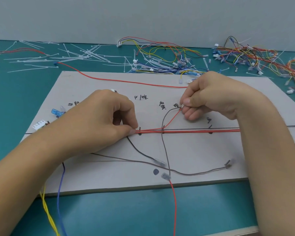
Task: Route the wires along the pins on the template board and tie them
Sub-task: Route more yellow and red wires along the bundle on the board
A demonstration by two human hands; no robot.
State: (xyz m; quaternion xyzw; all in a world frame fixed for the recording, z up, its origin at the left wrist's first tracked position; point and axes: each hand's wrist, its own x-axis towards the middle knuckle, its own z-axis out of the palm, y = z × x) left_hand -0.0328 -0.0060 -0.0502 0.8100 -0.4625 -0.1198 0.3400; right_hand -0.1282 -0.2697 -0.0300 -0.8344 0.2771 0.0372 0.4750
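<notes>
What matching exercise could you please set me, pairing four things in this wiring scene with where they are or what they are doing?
Things:
1. left hand
2. right hand
3. loose cable ties
4. yellow wires

Places or states:
A. lying on the green table behind the template board
B. pinching the red wires beside a pin
C. trailing past the board's near left corner
D. pinching a small white terminal

Pairs: 1-B, 2-D, 3-A, 4-C.
</notes>
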